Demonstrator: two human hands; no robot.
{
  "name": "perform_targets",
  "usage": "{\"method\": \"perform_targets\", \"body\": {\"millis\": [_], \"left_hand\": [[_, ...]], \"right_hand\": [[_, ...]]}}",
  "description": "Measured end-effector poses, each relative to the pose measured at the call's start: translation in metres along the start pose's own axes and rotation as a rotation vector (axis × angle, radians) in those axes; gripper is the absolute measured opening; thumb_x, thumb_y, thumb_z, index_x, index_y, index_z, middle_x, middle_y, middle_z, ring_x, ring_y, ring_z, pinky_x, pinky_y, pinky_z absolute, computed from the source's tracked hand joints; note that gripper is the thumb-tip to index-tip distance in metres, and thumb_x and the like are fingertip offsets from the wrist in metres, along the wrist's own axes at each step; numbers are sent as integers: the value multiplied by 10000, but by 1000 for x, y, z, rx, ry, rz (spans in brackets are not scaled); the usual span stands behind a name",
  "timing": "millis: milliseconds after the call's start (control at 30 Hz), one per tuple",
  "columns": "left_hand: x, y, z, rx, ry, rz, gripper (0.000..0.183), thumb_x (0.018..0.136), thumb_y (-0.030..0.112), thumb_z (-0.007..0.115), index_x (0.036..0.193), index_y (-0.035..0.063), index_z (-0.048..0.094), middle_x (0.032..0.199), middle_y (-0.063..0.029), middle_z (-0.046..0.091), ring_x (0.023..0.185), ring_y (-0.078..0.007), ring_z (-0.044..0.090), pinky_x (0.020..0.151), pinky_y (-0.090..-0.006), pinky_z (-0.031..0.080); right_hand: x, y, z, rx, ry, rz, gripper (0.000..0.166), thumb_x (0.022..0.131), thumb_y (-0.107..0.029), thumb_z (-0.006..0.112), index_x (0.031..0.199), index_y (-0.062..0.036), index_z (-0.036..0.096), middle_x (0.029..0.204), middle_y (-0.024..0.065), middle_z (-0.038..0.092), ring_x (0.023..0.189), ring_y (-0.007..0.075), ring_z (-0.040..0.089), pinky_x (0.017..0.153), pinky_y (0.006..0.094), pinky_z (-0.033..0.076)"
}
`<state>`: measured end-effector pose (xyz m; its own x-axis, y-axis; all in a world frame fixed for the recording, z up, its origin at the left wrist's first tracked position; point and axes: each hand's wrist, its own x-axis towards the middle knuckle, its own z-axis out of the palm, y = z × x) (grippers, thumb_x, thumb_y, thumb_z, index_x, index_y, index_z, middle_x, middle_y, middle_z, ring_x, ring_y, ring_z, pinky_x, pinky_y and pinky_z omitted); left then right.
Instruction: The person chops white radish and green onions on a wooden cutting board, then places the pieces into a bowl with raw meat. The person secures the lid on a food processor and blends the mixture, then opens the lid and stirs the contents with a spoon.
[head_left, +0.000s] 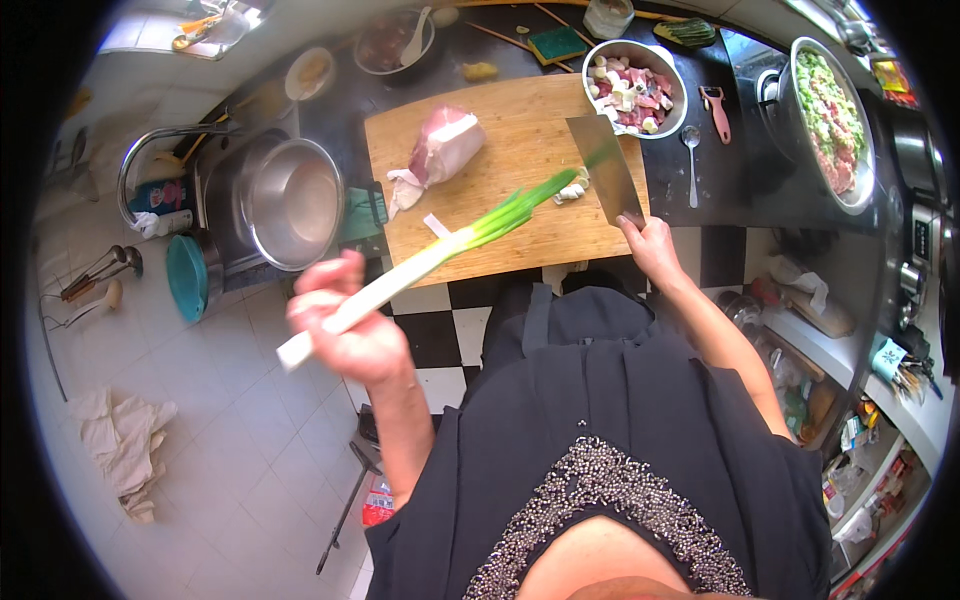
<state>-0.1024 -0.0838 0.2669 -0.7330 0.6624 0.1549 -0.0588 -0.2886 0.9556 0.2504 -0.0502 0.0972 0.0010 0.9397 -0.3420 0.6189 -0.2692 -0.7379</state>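
Observation:
My left hand (349, 322) holds a large green onion (420, 266) near its white end, its green top slanting over the wooden cutting board (517, 240). In my right hand (651, 244) is a cleaver (607, 169), its broad blade over the board's right side. A piece of raw meat with skin (448, 146) lies on the left part of the board. Small cut white pieces (571, 193) lie beside the blade. A white strip (436, 225) rests near the onion. At the board's upper right corner stands a pot (679, 112) of cut meat and white chunks.
A metal basin (296, 202) sits at the sink on the left. Farther right are a spoon (691, 169), a pink peeler (718, 116) and a large bowl (862, 187) of minced meat and chopped greens. Behind the board are a green sponge (556, 45) and a bowl of meat (382, 49).

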Motion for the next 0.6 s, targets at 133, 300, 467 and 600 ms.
{"method": "perform_targets", "body": {"millis": [133, 300, 467, 600], "left_hand": [[-60, -115, -91, -213, 444, -562, 401, 1064, 413, 418, 882, 80, 546, 1008, -181, 678, 955, -325, 663, 986, -532, 544], [-120, -186, -150, -421, 679, -748, 452, 1059, 465, 387, 1000, 65, 590, 1055, -227, 663, 1034, -382, 654, 969, -587, 534], [-162, -201, -134, -474, 647, -810, 407, 1049, 446, 430, 1279, 133, 550, 1141, -209, 655, 1084, -384, 646, 998, -587, 511], [-180, -204, -116, -518, 637, -826, 416, 1046, 454, 448, 1288, 126, 534, 1151, -195, 660, 1097, -377, 649, 1003, -572, 517]], "right_hand": [[0, 6, -6, -160, -58, -19, 298, 971, -282, 619, 982, -5, 730, 816, 269, 670, 813, 458, 659, 720, 485, 518], [-14, -18, -8, -276, -187, -211, 255, 969, -266, 617, 982, -30, 711, 800, 261, 666, 807, 468, 655, 717, 529, 514], [-22, -34, 13, -521, -408, -290, 294, 966, -278, 615, 889, -6, 694, 786, 255, 680, 806, 451, 670, 727, 551, 516], [-18, -38, 20, -592, -450, -366, 298, 961, -271, 617, 873, 3, 692, 787, 254, 685, 798, 449, 675, 719, 542, 528]]}}
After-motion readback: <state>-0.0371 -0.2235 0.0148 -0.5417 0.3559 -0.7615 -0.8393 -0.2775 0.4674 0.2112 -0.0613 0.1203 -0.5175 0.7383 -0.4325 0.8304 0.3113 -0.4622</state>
